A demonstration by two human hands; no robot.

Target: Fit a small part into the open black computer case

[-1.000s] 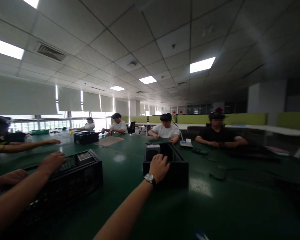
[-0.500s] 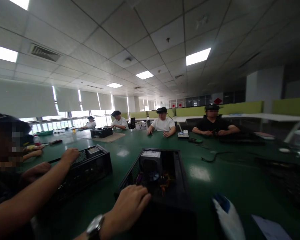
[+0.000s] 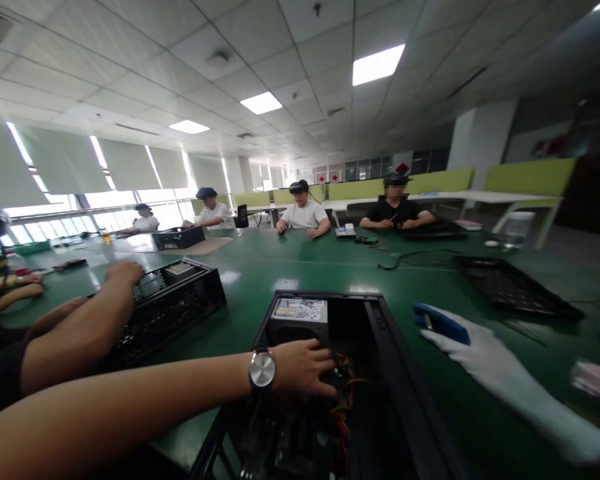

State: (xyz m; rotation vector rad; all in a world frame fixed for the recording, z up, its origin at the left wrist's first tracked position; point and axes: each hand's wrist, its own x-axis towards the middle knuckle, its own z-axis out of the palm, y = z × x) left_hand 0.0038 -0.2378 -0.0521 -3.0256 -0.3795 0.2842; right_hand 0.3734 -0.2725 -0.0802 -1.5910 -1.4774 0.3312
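Observation:
My left hand [image 3: 305, 368], with a silver-faced watch on the wrist, reaches into an open black computer case [image 3: 405, 373]. Its fingers are spread over the coloured cables [image 3: 350, 400] inside; whether the fingertips press on anything is hidden. Beyond the hand, a power supply with a white label [image 3: 300, 310] sits at the far left corner of the case. To the right of the case, my right hand [image 3: 455, 337] wears a white glove with blue on the palm and fingers. Its fingers close around a small, light-coloured piece, too small to name.
A co-worker's arms [image 3: 100, 313] rest at another black computer case [image 3: 180, 293] on the left. A black panel [image 3: 515, 287] lies at the right on the green table [image 3: 260, 267]. A loose black cable [image 3: 395, 261] and a clear jar [image 3: 517, 230] are farther back. Several people sit across.
My left hand has moved from the near part of the case to above the cables inside. My gloved right hand has come farther into view. The view has turned right and tilted down.

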